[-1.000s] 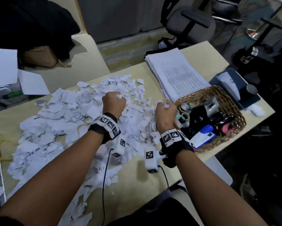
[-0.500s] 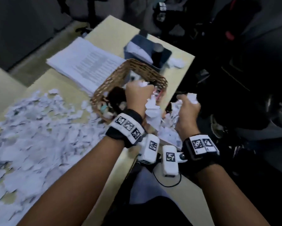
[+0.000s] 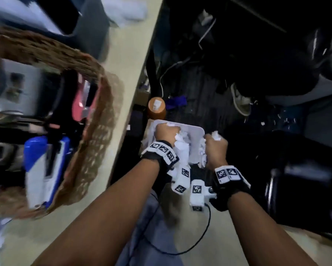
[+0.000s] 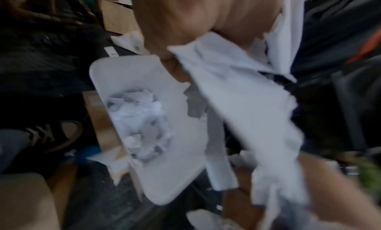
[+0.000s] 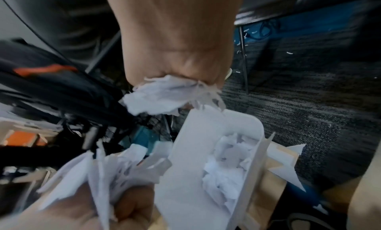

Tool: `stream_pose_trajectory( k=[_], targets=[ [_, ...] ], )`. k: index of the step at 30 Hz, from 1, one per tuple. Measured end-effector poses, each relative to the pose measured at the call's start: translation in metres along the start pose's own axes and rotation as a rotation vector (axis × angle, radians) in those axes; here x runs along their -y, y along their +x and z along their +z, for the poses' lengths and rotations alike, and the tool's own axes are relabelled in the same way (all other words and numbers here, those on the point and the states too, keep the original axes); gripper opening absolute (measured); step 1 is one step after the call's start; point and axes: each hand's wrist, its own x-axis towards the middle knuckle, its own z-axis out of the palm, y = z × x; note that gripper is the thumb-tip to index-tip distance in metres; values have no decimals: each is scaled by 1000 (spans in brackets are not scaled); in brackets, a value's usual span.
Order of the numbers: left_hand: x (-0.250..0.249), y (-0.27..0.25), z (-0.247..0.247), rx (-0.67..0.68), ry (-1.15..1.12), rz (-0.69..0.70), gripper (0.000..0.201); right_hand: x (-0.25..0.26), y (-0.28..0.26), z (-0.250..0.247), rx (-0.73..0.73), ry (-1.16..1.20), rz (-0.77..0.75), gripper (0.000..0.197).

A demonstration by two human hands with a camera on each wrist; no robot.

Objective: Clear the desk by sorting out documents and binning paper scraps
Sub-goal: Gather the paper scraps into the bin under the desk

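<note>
The white bin (image 3: 196,129) stands on the floor beside the table (image 3: 130,60). Above it, the left hand (image 3: 166,134) and right hand (image 3: 216,148) each clutch a fistful of paper scraps (image 3: 181,145).

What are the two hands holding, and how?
Both hold torn paper scraps. The left hand and the right hand each grip a bunched fistful, loose ends sticking out, above the white bin.

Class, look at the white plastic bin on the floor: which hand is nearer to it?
Left. The left hand holds paper scraps over the white plastic bin; the right hand is just outside its rim.
</note>
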Motion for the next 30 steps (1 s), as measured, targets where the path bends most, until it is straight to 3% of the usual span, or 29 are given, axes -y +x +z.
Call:
stream_pose_trajectory(
  k=[4, 7, 8, 10, 14, 16, 20, 23, 25, 30],
  targets=[
    [57, 87, 21, -38, 145, -106, 27, -40, 55, 45, 106, -171, 61, 10],
    [85, 127, 30, 105, 192, -167, 15, -60, 87, 66, 208, -340, 142, 43],
    [91, 134, 29, 109, 173, -189, 18, -63, 97, 70, 241, -356, 153, 51],
    [104, 148, 28, 128, 83, -264, 45, -68, 110, 74, 276, -324, 237, 63],
    [112, 153, 22, 137, -129, -510, 66, -62, 105, 64, 303, -119, 390, 32],
    [116, 157, 22, 117, -102, -484, 79, -54, 95, 59, 288, -99, 404, 38],
    [68, 104, 10, 99, -97, -372, 68, -17, 61, 49, 248, -106, 362, 31],
    [26, 54, -2, 162, -80, -325, 74, 22, 17, 43, 279, -127, 292, 34],
    [2, 25, -16, 195, -73, -324, 76, 51, -18, 39, 321, -135, 235, 26],
    [-60, -79, -76, 354, -164, -209, 59, 117, -105, 31, 390, -246, -66, 11]
  ],
)
